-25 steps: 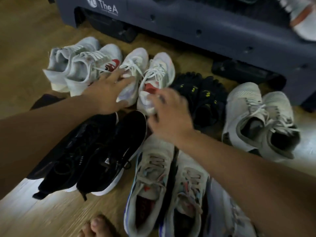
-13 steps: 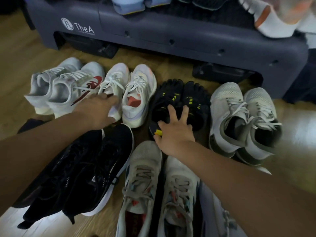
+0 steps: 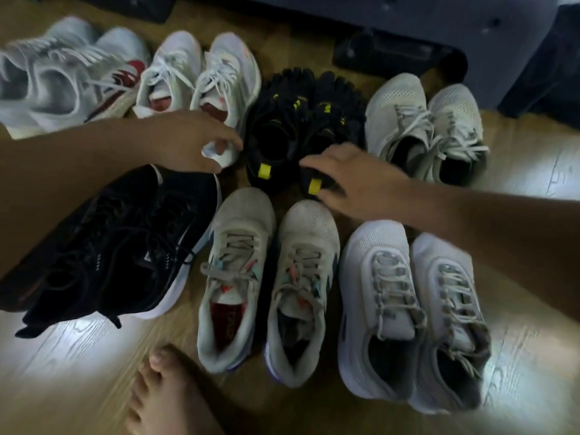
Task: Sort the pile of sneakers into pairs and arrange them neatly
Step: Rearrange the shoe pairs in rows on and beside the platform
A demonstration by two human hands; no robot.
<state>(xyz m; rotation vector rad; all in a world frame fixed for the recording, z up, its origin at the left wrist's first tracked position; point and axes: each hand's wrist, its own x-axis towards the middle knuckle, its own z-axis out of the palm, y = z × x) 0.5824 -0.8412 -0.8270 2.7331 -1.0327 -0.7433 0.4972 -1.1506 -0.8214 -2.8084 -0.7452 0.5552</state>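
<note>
Several sneaker pairs lie side by side on the wooden floor. My left hand (image 3: 191,142) grips the heel of the right shoe of a white pair with red insoles (image 3: 201,76). My right hand (image 3: 348,180) holds the heel of the right shoe of the black toe-shoe pair with yellow tabs (image 3: 295,127). Left of them lies a grey pair with a red logo (image 3: 66,76), to the right an off-white mesh pair (image 3: 426,120). In the near row sit a black pair (image 3: 119,249), a beige pair with coloured laces (image 3: 270,277) and a pale lilac pair (image 3: 411,312).
A dark grey step platform (image 3: 408,14) with black feet stands along the far side, right behind the back row. My bare foot (image 3: 163,390) rests on the floor just in front of the beige pair. Bright light patches fall on the floorboards at left and right.
The view tilted down and closer. My left hand moved right onto the white shoe's heel. My right hand slid from the top of the black toe shoes to the right one's heel.
</note>
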